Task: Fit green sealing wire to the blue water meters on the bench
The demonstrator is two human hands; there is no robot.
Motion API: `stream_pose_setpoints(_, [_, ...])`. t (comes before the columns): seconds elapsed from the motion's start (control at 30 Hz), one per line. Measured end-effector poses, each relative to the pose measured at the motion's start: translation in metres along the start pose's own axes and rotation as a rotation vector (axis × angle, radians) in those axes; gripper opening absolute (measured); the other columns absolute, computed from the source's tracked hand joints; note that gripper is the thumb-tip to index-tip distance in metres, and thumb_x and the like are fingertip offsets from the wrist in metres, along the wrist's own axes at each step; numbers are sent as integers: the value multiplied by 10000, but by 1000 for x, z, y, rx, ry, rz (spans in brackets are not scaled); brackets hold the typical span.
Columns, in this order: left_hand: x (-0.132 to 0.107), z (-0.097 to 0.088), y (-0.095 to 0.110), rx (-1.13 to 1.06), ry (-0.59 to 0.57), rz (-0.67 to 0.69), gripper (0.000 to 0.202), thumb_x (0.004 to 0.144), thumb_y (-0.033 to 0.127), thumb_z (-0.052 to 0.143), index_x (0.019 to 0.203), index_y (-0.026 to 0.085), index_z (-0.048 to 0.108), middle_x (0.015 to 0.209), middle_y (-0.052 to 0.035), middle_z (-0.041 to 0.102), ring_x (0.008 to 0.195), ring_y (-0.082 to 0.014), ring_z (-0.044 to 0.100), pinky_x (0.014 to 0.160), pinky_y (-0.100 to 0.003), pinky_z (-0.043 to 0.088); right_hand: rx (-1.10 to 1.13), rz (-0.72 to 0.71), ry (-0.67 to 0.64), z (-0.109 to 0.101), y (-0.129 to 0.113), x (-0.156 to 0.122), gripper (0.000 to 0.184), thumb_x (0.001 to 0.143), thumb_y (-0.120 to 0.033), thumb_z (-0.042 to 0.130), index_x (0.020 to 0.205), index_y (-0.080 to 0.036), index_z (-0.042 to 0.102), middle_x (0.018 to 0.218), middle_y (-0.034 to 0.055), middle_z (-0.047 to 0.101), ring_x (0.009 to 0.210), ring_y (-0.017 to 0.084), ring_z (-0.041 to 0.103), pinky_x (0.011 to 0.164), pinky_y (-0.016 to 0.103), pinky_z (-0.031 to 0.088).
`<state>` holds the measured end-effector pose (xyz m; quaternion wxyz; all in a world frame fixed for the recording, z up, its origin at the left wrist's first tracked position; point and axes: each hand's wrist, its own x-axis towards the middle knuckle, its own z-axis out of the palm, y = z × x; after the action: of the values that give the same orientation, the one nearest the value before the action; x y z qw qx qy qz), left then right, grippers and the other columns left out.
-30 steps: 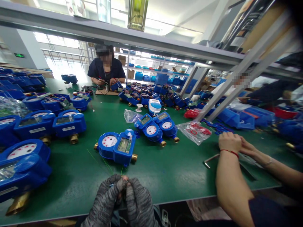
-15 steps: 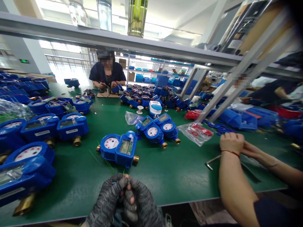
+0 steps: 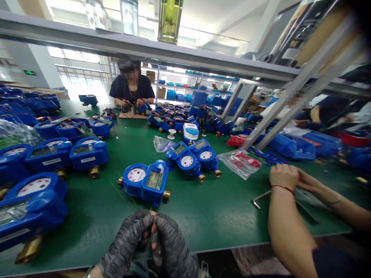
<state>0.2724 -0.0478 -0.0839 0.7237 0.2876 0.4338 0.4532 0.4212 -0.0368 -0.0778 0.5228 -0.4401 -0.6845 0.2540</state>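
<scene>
Both my hands wear grey knit gloves and meet at the near edge of the green table (image 3: pixel 220 216). My left hand (image 3: pixel 130 239) and my right hand (image 3: pixel 174 247) are closed, fingertips pinched together on something small I cannot make out. Thin green strands (image 3: pixel 124 195) lie on the table just beyond them. A blue water meter (image 3: pixel 145 180) with brass ends sits straight ahead of my hands, apart from them. Two more blue meters (image 3: pixel 193 156) lie side by side further back.
Rows of blue meters (image 3: pixel 52 154) fill the left side. A plastic bag of red parts (image 3: pixel 239 162) and a metal hex key (image 3: pixel 259 199) lie right of centre. A co-worker's arms (image 3: pixel 286 216) rest at the right; another person (image 3: pixel 131 90) sits opposite. Grey shelf struts (image 3: pixel 290 88) cross overhead.
My hands stayed pinched together at the table edge, fingers shifting slightly on the small item. The view rose and drifted a little; the co-worker's hands barely moved.
</scene>
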Motion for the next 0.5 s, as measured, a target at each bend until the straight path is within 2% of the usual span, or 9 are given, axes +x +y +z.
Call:
stream_pose_setpoints(0.07, [-2, -9, 8, 158, 19, 31, 382, 731, 484, 752, 681, 142, 588, 583, -11, 520, 518, -119, 446, 503, -243, 338, 10, 24, -38, -5, -2, 6, 298, 878, -271, 517, 1100, -416, 654, 1111, -63, 712, 1225, 263, 577, 715, 371, 658])
stream_pose_setpoints(0.13, [-4, -16, 13, 251, 55, 0, 411, 713, 509, 760, 680, 139, 585, 577, 4, 490, 517, -108, 401, 495, -239, 301, 20, 48, -74, -3, -4, 7, 302, 873, -258, 528, 1111, -395, 654, 1134, -55, 704, 1262, 271, 547, 763, 409, 658])
stream_pose_setpoints(0.2, [-4, -20, 16, 237, 59, -37, 435, 694, 528, 763, 654, 145, 561, 559, 12, 467, 507, -106, 377, 493, -245, 285, 25, 73, -103, 3, -6, 2, 269, 871, -257, 538, 1067, -380, 675, 1137, -46, 705, 1283, 275, 526, 794, 415, 650])
stream_pose_setpoints(0.27, [-4, -19, 17, 215, 55, -41, 459, 667, 537, 775, 606, 151, 535, 529, 14, 456, 487, -106, 368, 490, -252, 282, 25, 99, -122, 9, -6, -5, 211, 876, -284, 534, 960, -375, 705, 1117, -42, 717, 1266, 269, 539, 772, 364, 645])
stream_pose_setpoints(0.3, [-4, -18, 17, 207, 53, -26, 462, 666, 539, 775, 594, 151, 535, 525, 7, 469, 485, -110, 381, 492, -254, 292, 24, 112, -130, 11, -6, -8, 231, 899, -328, 482, 880, -355, 711, 1123, -46, 720, 1220, 271, 573, 732, 321, 624])
stream_pose_setpoints(0.4, [-4, -11, 17, 153, 35, -10, 430, 685, 531, 769, 641, 137, 601, 560, -28, 548, 496, -128, 447, 498, -253, 326, 16, 140, -152, 15, -1, -13, 561, 947, -408, 178, 695, -232, 647, 1094, -19, 726, 924, 224, 694, 553, 225, 467])
stream_pose_setpoints(0.43, [-4, -9, 17, 119, 30, -18, 415, 688, 522, 771, 679, 135, 624, 586, -37, 573, 506, -133, 467, 500, -252, 336, 15, 153, -160, 17, 1, -13, 594, 946, -404, 137, 698, -208, 641, 1044, -4, 739, 846, 201, 706, 528, 204, 435])
stream_pose_setpoints(0.5, [-3, -7, 17, 73, 35, -25, 406, 684, 510, 782, 691, 132, 632, 588, -39, 578, 502, -134, 475, 494, -248, 340, 11, 188, -132, 22, 3, -14, 522, 954, -403, 238, 751, -220, 683, 902, 0, 768, 800, 190, 722, 517, 166, 463])
